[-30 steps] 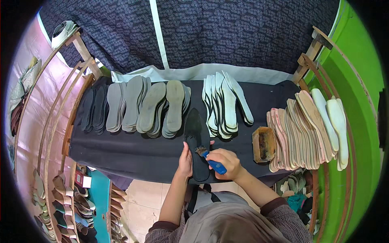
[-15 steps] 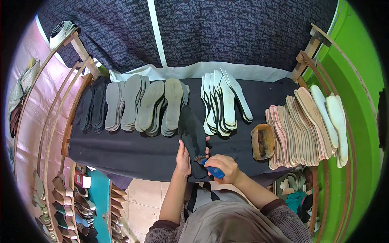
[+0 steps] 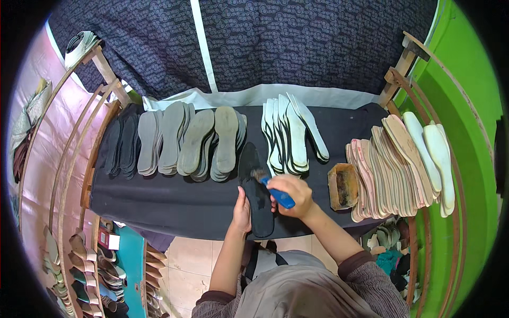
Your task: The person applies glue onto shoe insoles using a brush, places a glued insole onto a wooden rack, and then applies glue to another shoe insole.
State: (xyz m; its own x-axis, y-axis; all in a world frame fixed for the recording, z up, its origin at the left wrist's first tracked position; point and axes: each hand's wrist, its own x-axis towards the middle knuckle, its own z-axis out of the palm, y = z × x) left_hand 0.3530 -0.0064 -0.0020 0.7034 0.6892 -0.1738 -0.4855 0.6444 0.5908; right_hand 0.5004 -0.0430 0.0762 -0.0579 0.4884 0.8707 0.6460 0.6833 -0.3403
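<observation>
My left hand [image 3: 242,212] is closed on a black shoe insole [image 3: 262,218], thumb along its left edge and fingertips showing at its right edge. The insole lies lengthwise in front of me, and part of its surface looks dark and wet. My right hand [image 3: 292,195] grips the blue handle of a brush [image 3: 278,194]. Its bristles touch the upper half of the insole. To the right stands an open, stained yellowish box [image 3: 343,186] with dark residue inside.
Stacks of grey insoles [image 3: 199,140] and black insoles [image 3: 121,140] line the table's left. White insoles [image 3: 291,132] fan out at the middle back. Beige insoles [image 3: 384,169] lean in a row at the right. Wooden racks [image 3: 85,148] flank the dark-covered table [image 3: 154,196].
The brush in my right hand has moved up the insole, away from me. My left hand and the insole have shifted slightly right and toward me.
</observation>
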